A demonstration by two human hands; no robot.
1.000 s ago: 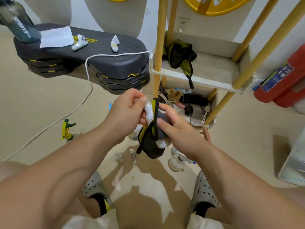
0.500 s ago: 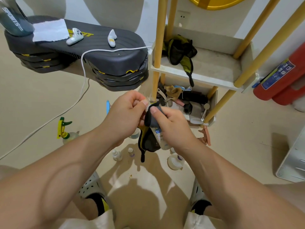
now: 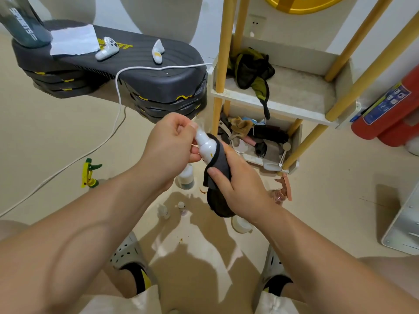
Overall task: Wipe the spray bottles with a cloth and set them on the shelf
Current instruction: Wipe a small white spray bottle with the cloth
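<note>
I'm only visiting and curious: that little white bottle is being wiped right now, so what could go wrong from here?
The left hand pinches the white bottle only near its top while the right hand rubs the dark cloth around its body, so it might slip and drop. Small bottles stand on the floor near the shoes; a shifted foot could topple them. A dark-and-green cloth hangs over the shelf edge and might snag a bottle set there.

floor: beige, kinda shiny [image 3: 45, 137], patchy light and shadows all over it
wall: plain white [image 3: 294, 26], one power socket [image 3: 256, 22]
left: stacked black step platform [image 3: 145, 71], yellow marks
next to it: white shelf rack [image 3: 299, 87] on yellow poles [image 3: 226, 41]
far right: red fire extinguishers [image 3: 390, 109]
</note>
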